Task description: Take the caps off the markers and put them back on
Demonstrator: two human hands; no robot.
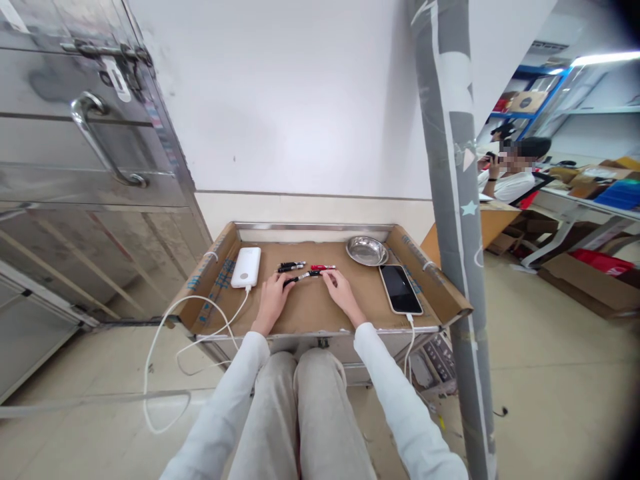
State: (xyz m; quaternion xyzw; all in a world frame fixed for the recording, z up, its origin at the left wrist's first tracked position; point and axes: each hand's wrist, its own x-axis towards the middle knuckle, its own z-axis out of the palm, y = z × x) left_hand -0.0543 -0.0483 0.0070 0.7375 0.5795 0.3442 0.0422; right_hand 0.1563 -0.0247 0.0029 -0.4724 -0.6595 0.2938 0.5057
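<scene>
My left hand (273,301) is closed around the rear part of a black-and-white pen (301,277), over the cardboard-lined tray top (310,310). At the pen's other end, my right hand (339,288) pinches a short black piece that looks like its cap. I cannot tell whether cap and pen are joined or slightly apart. Just beyond my hands lie black pens (291,266), close together on the cardboard. A red pen (323,267) rests to the right of them, near my right fingertips.
A white power bank (246,268) with a cable sits left, and a phone (401,289) with a cable right. Behind the phone is a round metal bowl (367,251). A wrapped grey pole (460,200) stands right, a metal door (90,153) left. Another person (510,180) sits farther back.
</scene>
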